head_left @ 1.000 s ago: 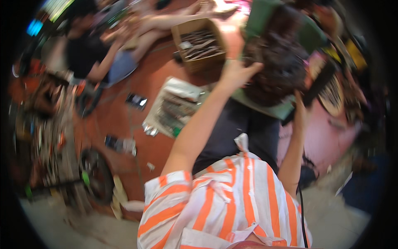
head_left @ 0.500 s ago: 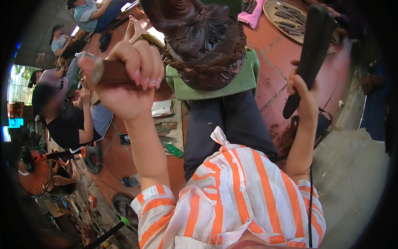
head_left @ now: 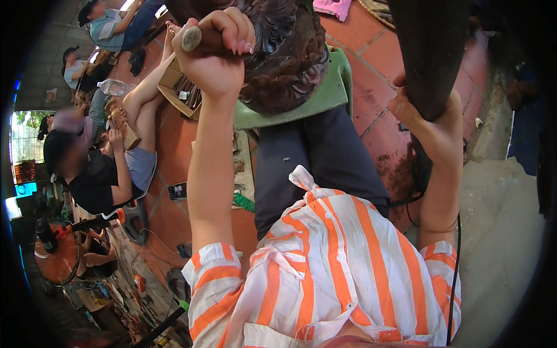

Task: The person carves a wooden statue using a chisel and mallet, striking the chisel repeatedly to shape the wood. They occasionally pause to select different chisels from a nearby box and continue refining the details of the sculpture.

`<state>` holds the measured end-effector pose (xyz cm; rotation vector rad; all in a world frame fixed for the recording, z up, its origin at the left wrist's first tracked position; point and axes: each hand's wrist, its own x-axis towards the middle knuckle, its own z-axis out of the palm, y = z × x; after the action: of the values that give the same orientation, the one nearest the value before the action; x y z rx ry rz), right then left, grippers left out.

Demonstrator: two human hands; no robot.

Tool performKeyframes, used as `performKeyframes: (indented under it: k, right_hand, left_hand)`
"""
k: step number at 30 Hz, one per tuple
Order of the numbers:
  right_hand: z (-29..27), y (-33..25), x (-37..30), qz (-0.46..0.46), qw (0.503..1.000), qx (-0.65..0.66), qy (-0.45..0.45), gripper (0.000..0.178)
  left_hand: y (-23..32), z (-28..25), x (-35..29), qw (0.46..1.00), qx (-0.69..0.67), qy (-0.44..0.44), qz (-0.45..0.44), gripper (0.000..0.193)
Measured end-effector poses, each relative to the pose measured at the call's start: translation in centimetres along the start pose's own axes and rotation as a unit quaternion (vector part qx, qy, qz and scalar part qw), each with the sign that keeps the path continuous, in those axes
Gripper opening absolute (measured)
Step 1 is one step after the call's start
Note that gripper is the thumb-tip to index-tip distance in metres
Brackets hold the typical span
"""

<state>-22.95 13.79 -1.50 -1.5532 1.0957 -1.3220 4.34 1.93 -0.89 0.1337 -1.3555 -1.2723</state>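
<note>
A dark, glossy wood carving point(head_left: 290, 69) with swirling relief stands in front of me on a green plastic stool point(head_left: 331, 101). Against its left side is my left hand point(head_left: 214, 66), fingers wrapped round a chisel point(head_left: 194, 39) with a round wooden handle. The worn butt of that handle faces up toward me; its blade is hidden. On the right, my right hand point(head_left: 432, 119) grips a long dark wooden mallet point(head_left: 429, 49), raised close to the camera and apart from the chisel. The top of the mallet runs out of the picture.
A cardboard box point(head_left: 169, 78) of tools lies on the tiled floor left of the carving. Co-workers sit along the left, one in a black shirt point(head_left: 96, 180). A phone point(head_left: 177, 191) and an orange fan point(head_left: 57, 252) are lower left. Pink cloth point(head_left: 332, 7) lies beyond the stool.
My left hand has moved right and up with the chisel, over the carving's side. The mallet in my right hand has come up nearer the camera and looks larger.
</note>
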Motion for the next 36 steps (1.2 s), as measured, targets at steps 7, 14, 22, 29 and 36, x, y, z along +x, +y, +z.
performKeyframes:
  k: [7,14,22,29,36]
  right_hand:
    - [2.0,-2.9,1.0,-0.102,0.991,-0.062,-0.051,0.031]
    - [5.0,-8.4,4.5,-0.256,0.901,-0.348,-0.049,0.029]
    - [5.0,-10.5,6.5,-0.350,0.779,-0.517,-0.060,0.021]
    - [5.0,-9.9,7.4,-0.299,0.811,-0.501,-0.043,0.021]
    - [4.9,-9.4,7.7,-0.245,0.860,-0.440,-0.082,0.026]
  left_hand:
    - [0.0,1.0,-1.7,0.999,0.010,0.045,0.017,0.052]
    - [-0.9,-0.3,-2.4,0.994,0.015,0.107,0.026,0.052]
    - [-1.3,0.3,-1.5,0.993,0.006,0.113,0.029,0.051]
    - [-0.9,0.4,0.1,0.996,0.025,0.090,-0.001,0.051]
    - [-0.9,0.4,0.8,0.996,0.061,0.060,-0.024,0.050]
